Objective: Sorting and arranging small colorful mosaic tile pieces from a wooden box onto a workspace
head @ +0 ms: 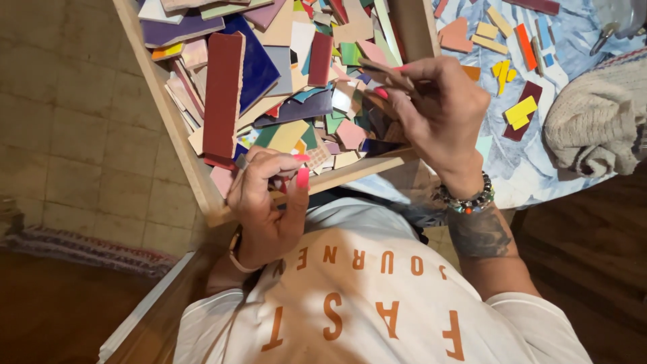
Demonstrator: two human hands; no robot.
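A wooden box point(182, 145) holds several broken tile pieces in many colours, among them a long dark red tile point(222, 94) and a dark blue tile point(259, 64). My left hand point(266, 202) rests at the box's front edge with its fingers curled around a small grey tile piece point(240, 162). My right hand point(438, 114) is over the right part of the box and pinches a thin brownish tile shard point(377, 67) between its fingertips. A beaded bracelet point(465, 201) is on that wrist.
To the right of the box, a table with a blue and white cloth point(532, 162) carries loose yellow, orange and dark red tile pieces point(520, 111). A beige knitted cloth point(593, 121) lies at its right edge, a metal tool point(606, 34) beyond it. Tiled floor lies left.
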